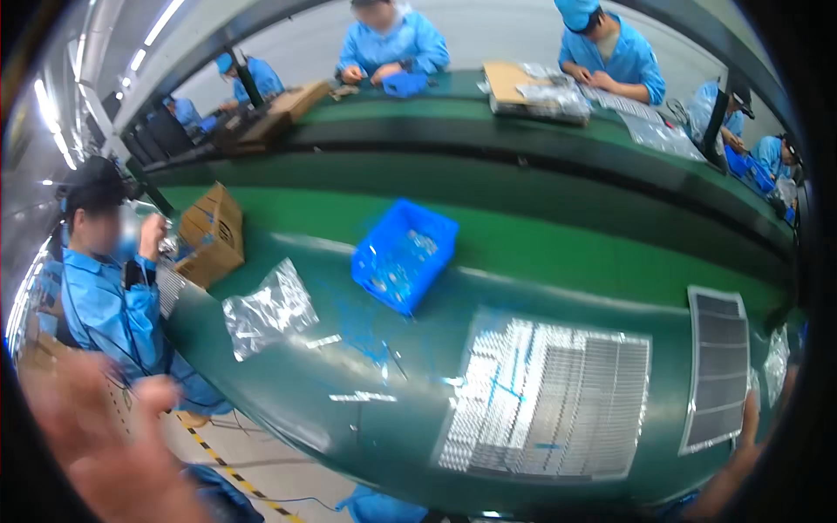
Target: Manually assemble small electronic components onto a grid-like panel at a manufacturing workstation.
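- The largest thing is the glossy dark-green worktable (270, 397), its near edge curving across the lower part of the view.
- On it, right of centre, lies a broad rectangular sheet of silvery-white strips in close rows (567, 401), flat, with bits of blue on top. It sits between the hands, much closer to the right one.
- The left hand (126, 436) looms blurred at the lower left, raised beyond the table's edge. Its fingers look spread, with nothing visible between them. It is well apart from both sheets.
- The narrow dark-grey rectangular panel with a pale border (717, 370) lies flat near the right end of the table, just right of the silvery sheet. Its long axis runs away from the person. The key relation is here: its lower right side is next to the right hand, while the left is across the whole table from it.
- The open blue plastic bin (405, 257) stands farther back near the middle, holding small loose pieces.
- A crumpled clear plastic bag (270, 309) lies left of the bin.
- The right hand (739, 449) shows only partly at the dim rim, a finger along the panel's lower right edge. Whether it pinches the panel or merely rests beside it, I cannot tell.
- Smallest is a loose silvery strip (363, 397), lying left of the silvery sheet.
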`<state>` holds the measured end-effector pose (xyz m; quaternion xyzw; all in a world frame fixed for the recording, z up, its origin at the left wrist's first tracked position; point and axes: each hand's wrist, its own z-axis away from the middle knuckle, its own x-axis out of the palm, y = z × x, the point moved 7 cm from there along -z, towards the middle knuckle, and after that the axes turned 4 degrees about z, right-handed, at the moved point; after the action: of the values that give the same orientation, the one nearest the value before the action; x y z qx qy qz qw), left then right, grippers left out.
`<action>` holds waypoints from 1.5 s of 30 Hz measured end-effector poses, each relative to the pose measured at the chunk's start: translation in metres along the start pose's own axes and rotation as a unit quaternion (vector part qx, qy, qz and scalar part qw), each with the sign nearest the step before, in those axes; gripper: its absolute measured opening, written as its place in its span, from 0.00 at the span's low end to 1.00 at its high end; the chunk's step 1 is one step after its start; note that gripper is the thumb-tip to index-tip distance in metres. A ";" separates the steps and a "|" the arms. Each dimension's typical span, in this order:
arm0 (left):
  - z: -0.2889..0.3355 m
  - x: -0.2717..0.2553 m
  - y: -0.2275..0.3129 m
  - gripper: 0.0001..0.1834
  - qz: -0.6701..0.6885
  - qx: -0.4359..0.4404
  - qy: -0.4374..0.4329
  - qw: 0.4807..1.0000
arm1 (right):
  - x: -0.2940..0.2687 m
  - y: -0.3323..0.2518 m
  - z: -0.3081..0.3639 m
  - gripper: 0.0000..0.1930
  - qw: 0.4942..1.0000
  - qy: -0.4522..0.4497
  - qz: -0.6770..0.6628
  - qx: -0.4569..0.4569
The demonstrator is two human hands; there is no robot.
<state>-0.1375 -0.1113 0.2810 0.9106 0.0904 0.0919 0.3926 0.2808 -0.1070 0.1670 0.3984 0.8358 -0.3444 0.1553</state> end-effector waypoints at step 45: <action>0.057 0.048 -0.201 0.18 -0.265 -0.157 -0.370 0.876 | 0.105 0.064 -0.038 0.27 0.990 -0.040 -0.132 -0.003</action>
<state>-0.0964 -0.0038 0.1001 0.7463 0.1614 -0.3461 0.5451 0.2642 0.0068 0.1090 0.2700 0.8752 -0.3750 0.1433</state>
